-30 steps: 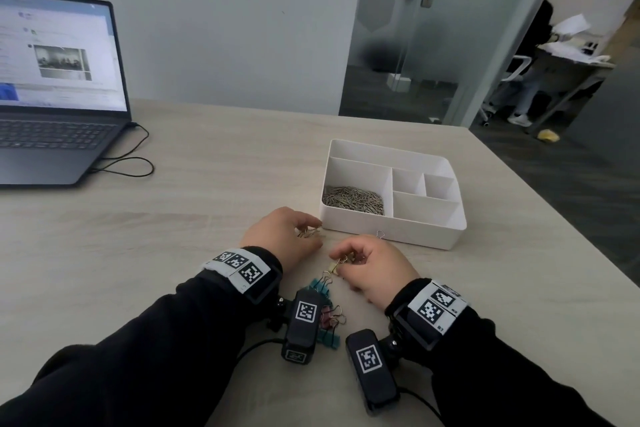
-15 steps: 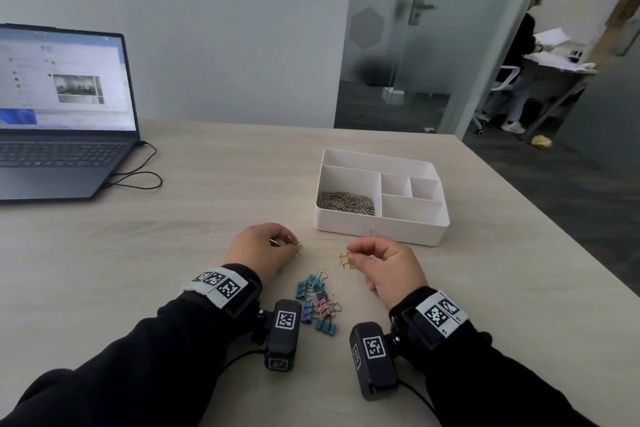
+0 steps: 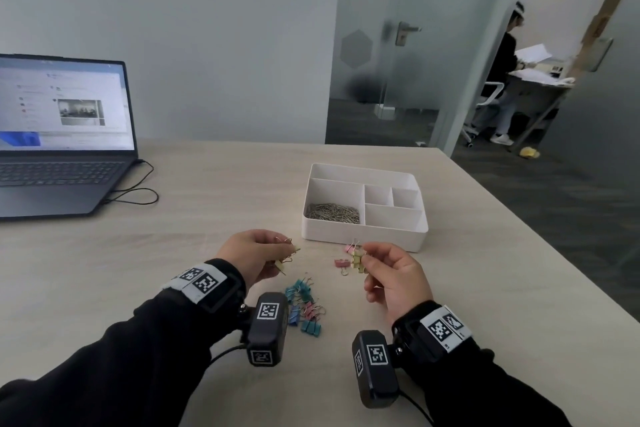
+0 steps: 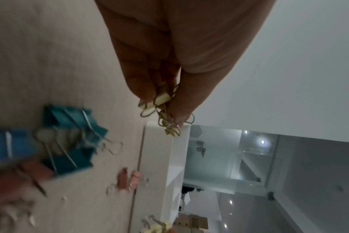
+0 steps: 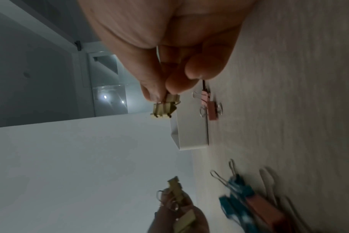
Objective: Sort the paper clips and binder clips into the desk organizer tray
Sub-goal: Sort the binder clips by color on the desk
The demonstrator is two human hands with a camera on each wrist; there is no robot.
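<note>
A white organizer tray (image 3: pixel 363 237) stands on the table, with silver paper clips (image 3: pixel 332 212) heaped in its large left compartment. My left hand (image 3: pixel 287 250) pinches a few yellow binder clips (image 4: pixel 163 100) just above the table, to the tray's front left. My right hand (image 3: pixel 363 258) pinches more yellow binder clips (image 5: pixel 165 107) close to the tray's front wall. Two pink binder clips (image 3: pixel 341 263) lie under the right hand's fingertips. A pile of teal, blue and pink binder clips (image 3: pixel 304 305) lies between my wrists.
An open laptop (image 3: pixel 59 156) with its cable (image 3: pixel 138 196) sits at the table's far left. The table's right edge (image 3: pixel 540 243) runs past the tray. A person sits at a desk beyond the glass door (image 3: pixel 391 80).
Both hands have drawn back from the tray and apart, lifting yellow binder clips off the table. The head view has tilted upward.
</note>
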